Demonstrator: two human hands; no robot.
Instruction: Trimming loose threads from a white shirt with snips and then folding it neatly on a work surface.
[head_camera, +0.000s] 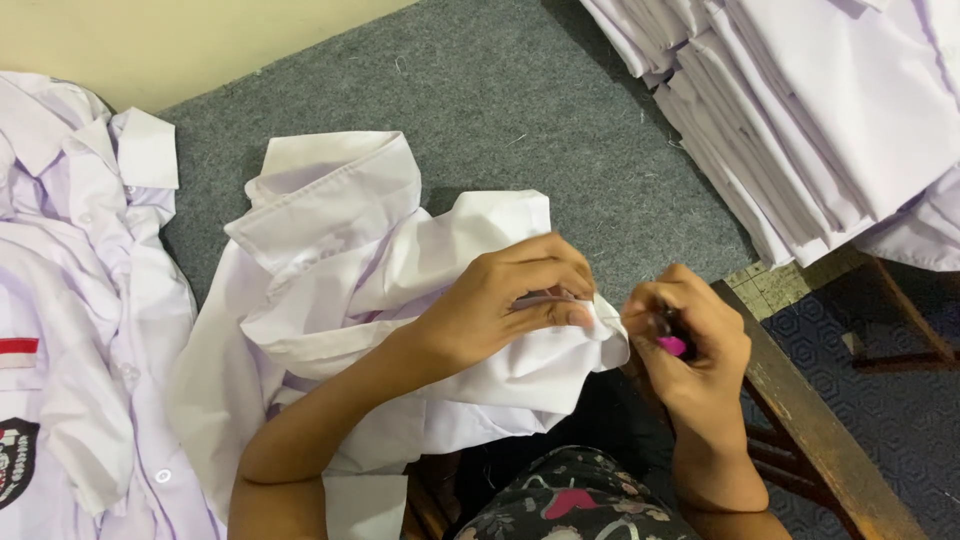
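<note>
A white collared shirt lies crumpled on the grey felt-covered table. My left hand pinches a fold of its fabric near the table's front edge. Just to the right, my right hand is closed around a small pink-tipped tool, held right against the pinched fabric edge. What the tool's tip touches is hidden by my fingers.
A tall stack of folded white shirts fills the back right. More white shirts with a chest badge lie at the left. The table's wooden edge runs down the right, with patterned dark floor beyond. My patterned lap is below.
</note>
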